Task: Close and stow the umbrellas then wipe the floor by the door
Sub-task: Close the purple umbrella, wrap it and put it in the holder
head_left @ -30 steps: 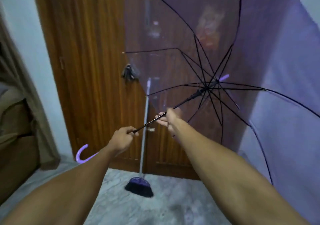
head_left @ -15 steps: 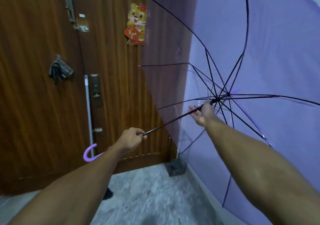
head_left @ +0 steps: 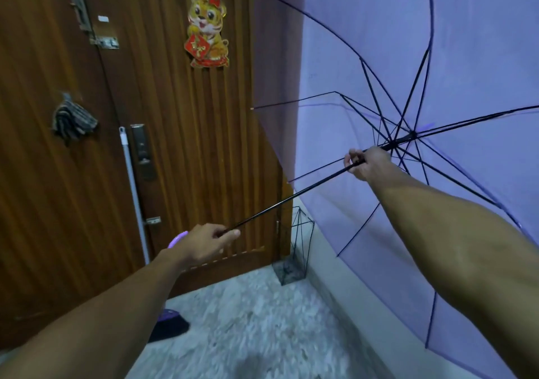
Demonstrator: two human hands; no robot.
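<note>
An open translucent purple umbrella (head_left: 379, 43) fills the right side, its canopy spread against the white wall. Its thin black shaft (head_left: 291, 199) runs from lower left to upper right. My left hand (head_left: 204, 243) grips the shaft's low end, just above the curved purple handle (head_left: 177, 239). My right hand (head_left: 366, 163) grips the shaft high up, close to the runner where the black ribs meet. A wire umbrella stand (head_left: 294, 250) sits on the floor in the corner by the door.
A brown wooden door (head_left: 175, 145) with a lock plate and a tiger sticker (head_left: 207, 30) faces me. A broom (head_left: 132, 186) leans on it, its dark head on the marbled grey floor (head_left: 262, 320). A dark cloth (head_left: 73, 119) hangs on the door.
My view has swung right, so the door slid left and the corner stand came into sight. My right hand has slid up the shaft toward the runner. The canopy stays open.
</note>
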